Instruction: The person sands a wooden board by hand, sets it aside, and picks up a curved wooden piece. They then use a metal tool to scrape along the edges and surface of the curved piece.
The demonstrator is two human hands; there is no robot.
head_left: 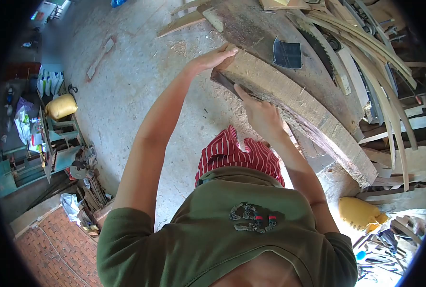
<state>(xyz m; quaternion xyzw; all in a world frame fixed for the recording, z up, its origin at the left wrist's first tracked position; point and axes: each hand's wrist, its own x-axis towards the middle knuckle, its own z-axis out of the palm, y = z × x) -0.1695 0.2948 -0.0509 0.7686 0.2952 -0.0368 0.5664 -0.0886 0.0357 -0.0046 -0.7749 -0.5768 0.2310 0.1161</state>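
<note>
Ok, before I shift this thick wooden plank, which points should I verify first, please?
1. Left hand rests flat on the end of the thick curved wooden plank: ok.
2. Right hand grips the plank's near edge: ok.
3. Dark blue cloth piece lies on the dark board behind, not on this plank: ok.
4. Bent wooden strips crowd the plank's far side and may snag: not ok.
5. Feet on the grey concrete floor: hidden, cannot tell.
</note>
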